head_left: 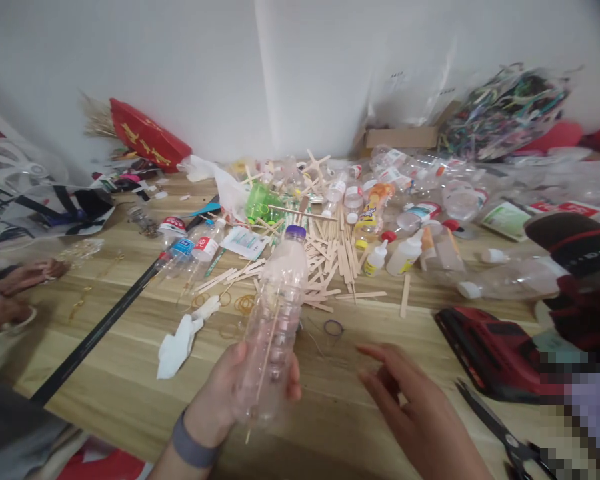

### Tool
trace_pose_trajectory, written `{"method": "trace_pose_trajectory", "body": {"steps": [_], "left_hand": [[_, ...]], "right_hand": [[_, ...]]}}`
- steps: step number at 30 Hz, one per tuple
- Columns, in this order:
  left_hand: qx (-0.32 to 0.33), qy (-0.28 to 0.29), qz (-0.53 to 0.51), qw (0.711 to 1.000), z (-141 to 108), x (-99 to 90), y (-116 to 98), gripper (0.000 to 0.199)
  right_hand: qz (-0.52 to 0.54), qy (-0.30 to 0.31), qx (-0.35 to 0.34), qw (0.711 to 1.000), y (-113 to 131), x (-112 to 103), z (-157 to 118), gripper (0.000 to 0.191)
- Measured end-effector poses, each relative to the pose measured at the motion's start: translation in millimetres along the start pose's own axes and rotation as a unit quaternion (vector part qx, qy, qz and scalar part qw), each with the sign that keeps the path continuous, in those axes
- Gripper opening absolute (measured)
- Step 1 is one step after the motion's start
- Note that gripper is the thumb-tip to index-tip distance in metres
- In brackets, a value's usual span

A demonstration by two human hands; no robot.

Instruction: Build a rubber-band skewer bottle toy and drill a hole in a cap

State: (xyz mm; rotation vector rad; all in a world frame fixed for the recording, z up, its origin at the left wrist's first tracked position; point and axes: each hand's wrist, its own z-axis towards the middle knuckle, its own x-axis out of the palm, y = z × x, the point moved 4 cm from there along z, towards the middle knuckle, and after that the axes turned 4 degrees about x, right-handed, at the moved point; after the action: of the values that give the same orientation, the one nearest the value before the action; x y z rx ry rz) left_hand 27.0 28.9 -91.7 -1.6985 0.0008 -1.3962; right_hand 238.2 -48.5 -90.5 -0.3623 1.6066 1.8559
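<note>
My left hand [225,387] is wrapped round the lower part of a clear plastic bottle [280,287] with a purple cap, tilted up over the table. A thin stick [267,347] runs along the bottle and pokes out below its base; whether it lies inside or outside I cannot tell. To the right of the bottle my right hand [400,393] hovers above the wood, thumb and fingers apart, holding nothing, slightly blurred. Between the hands and farther back lies a small dark ring [333,328].
Wooden sticks [347,257] are heaped behind the bottle. Glue bottles [405,252], plastic bottles and a red-black tool [495,353] lie right, with scissors [510,440] nearer. A white glove [180,347] and black bar [100,333] are left. Another person's hands [25,280] are far left.
</note>
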Motion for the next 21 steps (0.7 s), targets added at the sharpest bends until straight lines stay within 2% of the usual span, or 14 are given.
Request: {"method": "trace_pose_trajectory", "body": {"steps": [5, 6, 8, 11, 13, 16, 19, 21], "left_hand": [[-0.048, 0.006, 0.013, 0.999, 6.8, 10.4, 11.1, 0.062], [-0.06, 0.004, 0.016, 0.998, 6.7, 11.3, 14.1, 0.062], [-0.081, 0.009, 0.027, 0.996, 5.0, 12.6, 18.6, 0.061], [-0.107, 0.009, 0.062, 0.992, 0.1, 10.7, 19.6, 0.053], [-0.138, -0.003, 0.113, 0.984, -2.6, 6.0, 16.9, 0.053], [-0.154, -0.036, 0.131, 0.979, 1.1, -2.4, 6.6, 0.066], [-0.13, -0.056, 0.095, 0.985, 14.7, -6.5, -5.3, 0.037], [-0.103, -0.099, 0.075, 0.987, 25.3, -9.7, -11.5, 0.026]], "right_hand": [[0.077, -0.041, -0.019, 0.996, 24.1, 6.0, 24.3, 0.035], [0.106, -0.033, -0.014, 0.994, 26.5, 7.8, 28.8, 0.039], [0.19, 0.022, 0.004, 0.982, 29.3, 14.8, 34.7, 0.04], [0.289, 0.08, 0.033, 0.953, 30.7, 24.3, 34.7, 0.031], [0.29, 0.064, 0.057, 0.953, 29.7, 26.3, 32.3, 0.022], [0.287, 0.039, 0.085, 0.953, 30.3, 28.2, 30.0, 0.012], [0.319, 0.04, 0.086, 0.943, 35.6, 32.1, 31.5, 0.013], [0.336, 0.05, 0.08, 0.937, 39.1, 35.6, 33.8, 0.017]]}}
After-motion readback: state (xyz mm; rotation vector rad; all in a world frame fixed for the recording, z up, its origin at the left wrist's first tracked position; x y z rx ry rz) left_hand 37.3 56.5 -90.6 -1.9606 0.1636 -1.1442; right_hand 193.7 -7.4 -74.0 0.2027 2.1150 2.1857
